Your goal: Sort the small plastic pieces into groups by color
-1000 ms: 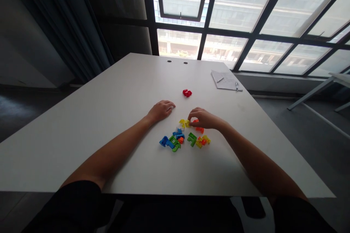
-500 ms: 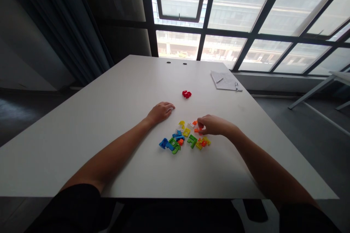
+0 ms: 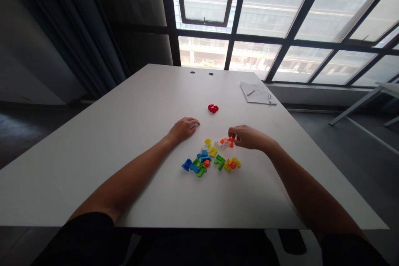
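Note:
My right hand [image 3: 245, 136] pinches an orange plastic piece [image 3: 231, 143] at the far right side of a loose pile. Beside it lie white pieces [image 3: 218, 144] and another bit of orange. My left hand [image 3: 183, 128] rests palm down on the table, fingers stretched out, with nothing in it. Nearer to me are yellow pieces [image 3: 213, 152], blue pieces [image 3: 187, 164], green pieces [image 3: 220, 161] and a yellow and orange cluster [image 3: 232, 163]. Red pieces [image 3: 213, 108] sit apart from the pile, beyond both hands.
The white table [image 3: 149, 104] carries a sheet of paper [image 3: 258, 92] with two pens at its far right. Two round cable holes [image 3: 202, 73] are near the back edge. Windows stand behind the table, and a dark curtain [image 3: 65, 29] hangs at the left.
My right hand has moved slightly away from me and to the right, lifting its fingers with the orange piece. My left hand has stayed in place.

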A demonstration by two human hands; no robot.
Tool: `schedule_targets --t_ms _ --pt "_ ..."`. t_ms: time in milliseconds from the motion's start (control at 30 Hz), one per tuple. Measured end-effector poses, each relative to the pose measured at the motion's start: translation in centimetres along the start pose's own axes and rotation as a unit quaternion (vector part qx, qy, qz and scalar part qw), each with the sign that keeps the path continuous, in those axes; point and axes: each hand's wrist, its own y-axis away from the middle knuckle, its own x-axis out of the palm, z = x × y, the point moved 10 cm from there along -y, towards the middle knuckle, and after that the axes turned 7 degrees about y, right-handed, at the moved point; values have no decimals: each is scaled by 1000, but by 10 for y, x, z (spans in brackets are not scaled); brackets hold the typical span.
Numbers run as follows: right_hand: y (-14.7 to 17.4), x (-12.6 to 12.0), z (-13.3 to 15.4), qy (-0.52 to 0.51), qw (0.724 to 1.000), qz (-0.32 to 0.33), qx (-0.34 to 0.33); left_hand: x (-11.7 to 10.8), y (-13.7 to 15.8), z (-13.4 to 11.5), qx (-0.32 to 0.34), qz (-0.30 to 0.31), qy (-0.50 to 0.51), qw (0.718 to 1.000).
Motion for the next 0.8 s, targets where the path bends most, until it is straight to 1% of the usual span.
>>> schedule_targets --t_ms 67,100,133,167,233,300,467,533,600,633,700,800 --pt "-6 -11 -13 -12 995 -91 26 0 0 1 -2 0 -2 1000" --pt "-10 -12 -19 -17 991 -124 43 0 0 1 -3 0 -3 1000" --pt "-14 -9 -25 -20 988 -144 60 0 0 1 -3 1 -3 1000" --pt "-18 -4 -29 -23 986 -150 74 0 0 0 -3 1 -2 1000" --pt "-26 10 -35 -31 987 -134 87 -1 0 0 0 0 0 1000" --pt "-30 19 -37 -50 989 -114 82 -1 0 -1 2 0 1 1000" --pt "-29 20 -42 -93 990 -85 62 -1 0 -1 1 -2 3 1000" --pt "-28 15 -39 -93 991 -96 30 -2 0 -2 2 -1 5 1000" --pt "-27 10 -30 -99 989 -109 -20 -2 0 -3 1 0 4 1000" --pt "-27 10 -25 -106 988 -106 -47 -2 0 -3 1 1 4 1000" --pt "-26 14 -16 -123 985 -78 -88 -2 0 -3 1 3 4 1000" --pt "-24 18 -10 -133 984 -44 -106 -2 0 -2 0 3 7 1000"
